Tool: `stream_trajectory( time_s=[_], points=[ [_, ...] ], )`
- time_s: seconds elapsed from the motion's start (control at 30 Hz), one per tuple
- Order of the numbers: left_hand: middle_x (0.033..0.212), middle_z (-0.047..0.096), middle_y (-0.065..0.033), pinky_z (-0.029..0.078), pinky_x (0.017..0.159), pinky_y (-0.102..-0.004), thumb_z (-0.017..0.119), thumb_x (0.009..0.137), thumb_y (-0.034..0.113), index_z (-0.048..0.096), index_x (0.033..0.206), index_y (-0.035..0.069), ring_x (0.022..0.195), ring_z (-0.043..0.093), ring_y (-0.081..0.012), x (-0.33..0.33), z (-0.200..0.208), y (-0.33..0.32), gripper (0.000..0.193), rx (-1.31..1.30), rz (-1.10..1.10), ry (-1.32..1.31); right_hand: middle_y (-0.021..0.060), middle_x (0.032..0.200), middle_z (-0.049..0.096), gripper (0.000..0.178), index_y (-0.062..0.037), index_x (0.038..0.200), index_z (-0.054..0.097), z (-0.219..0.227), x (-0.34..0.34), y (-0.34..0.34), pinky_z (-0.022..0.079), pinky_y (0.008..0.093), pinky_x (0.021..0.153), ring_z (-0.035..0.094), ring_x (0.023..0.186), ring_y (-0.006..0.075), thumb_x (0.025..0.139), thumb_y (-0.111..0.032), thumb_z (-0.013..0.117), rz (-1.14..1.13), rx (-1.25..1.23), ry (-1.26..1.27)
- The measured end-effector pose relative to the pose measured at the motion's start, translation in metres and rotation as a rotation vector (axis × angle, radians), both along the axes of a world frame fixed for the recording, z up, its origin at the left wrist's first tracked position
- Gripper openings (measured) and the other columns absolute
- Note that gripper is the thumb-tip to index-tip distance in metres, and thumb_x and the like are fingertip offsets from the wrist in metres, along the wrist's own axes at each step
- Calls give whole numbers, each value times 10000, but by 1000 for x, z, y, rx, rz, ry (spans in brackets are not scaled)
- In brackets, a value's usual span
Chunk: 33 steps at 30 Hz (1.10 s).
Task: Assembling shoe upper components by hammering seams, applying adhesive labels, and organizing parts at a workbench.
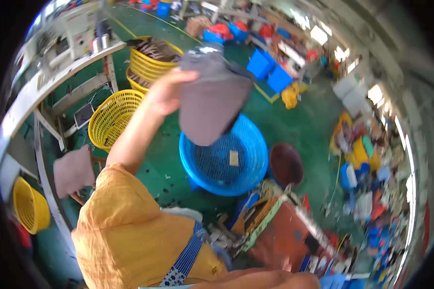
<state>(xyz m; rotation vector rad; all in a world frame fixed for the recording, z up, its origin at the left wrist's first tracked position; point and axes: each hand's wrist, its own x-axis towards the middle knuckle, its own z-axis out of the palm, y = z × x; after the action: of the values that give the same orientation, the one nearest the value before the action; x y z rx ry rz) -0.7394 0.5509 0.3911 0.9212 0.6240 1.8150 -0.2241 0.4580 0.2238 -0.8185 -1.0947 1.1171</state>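
My left hand [165,94] is raised ahead of me, thumb and fingers closed on the edge of a limp grey-brown fabric piece [207,101]. The piece is smeared by motion; it has a rounded lower end and darker folds at its top and right side, and its exact kind cannot be made out. It hangs over the far left rim of a large blue plastic basket [188,166], apart from its floor. Inside the basket lies a small pale rectangular piece [233,158]. Bare skin of my right arm [255,280] runs along the lower edge; the right hand does not show.
Yellow baskets [99,127] stand on the left, the far stacked one [152,67] filled with dark pieces. A workbench [62,77] and padded chair [73,171] are at left. A reddish-brown tub [287,164] and a reddish-topped table [279,231] with clutter stand right of the blue basket.
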Motion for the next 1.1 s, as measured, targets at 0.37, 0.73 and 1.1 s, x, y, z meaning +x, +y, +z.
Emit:
stream_trajectory(
  time_s=[0.37, 0.73, 1.1],
  points=[
    [1328, 618, -130, 419, 1090, -462, 623, 954, 158, 550, 1343, 6, 1227, 577, -289, 40, 208, 86, 424, -186, 245, -183, 291, 1521, 349, 932, 79, 1503, 254, 13, 80, 254, 151, 591, 1180, 257, 1461, 422, 866, -464, 665, -211, -345, -1285],
    [1345, 557, -224, 312, 1140, -471, 592, 965, 100, 462, 1360, -131, 1245, 487, -331, 69, 186, 203, 476, -89, -36, -66, 195, 1586, 320, 913, -47, 1581, 156, -33, 180, 280, 227, 467, 1179, 341, 1449, 317, 875, -255, 697, -496, -365, -914],
    [1254, 585, -211, 302, 1137, -494, 647, 911, 15, 519, 1297, -119, 1234, 456, -333, 113, 118, 258, 428, -105, -81, -152, 126, 1184, 615, 457, 4, 1220, 575, -7, 269, 188, 470, 350, 959, 586, 1040, 218, 813, -72, 769, -1317, -357, -766]
  ],
)
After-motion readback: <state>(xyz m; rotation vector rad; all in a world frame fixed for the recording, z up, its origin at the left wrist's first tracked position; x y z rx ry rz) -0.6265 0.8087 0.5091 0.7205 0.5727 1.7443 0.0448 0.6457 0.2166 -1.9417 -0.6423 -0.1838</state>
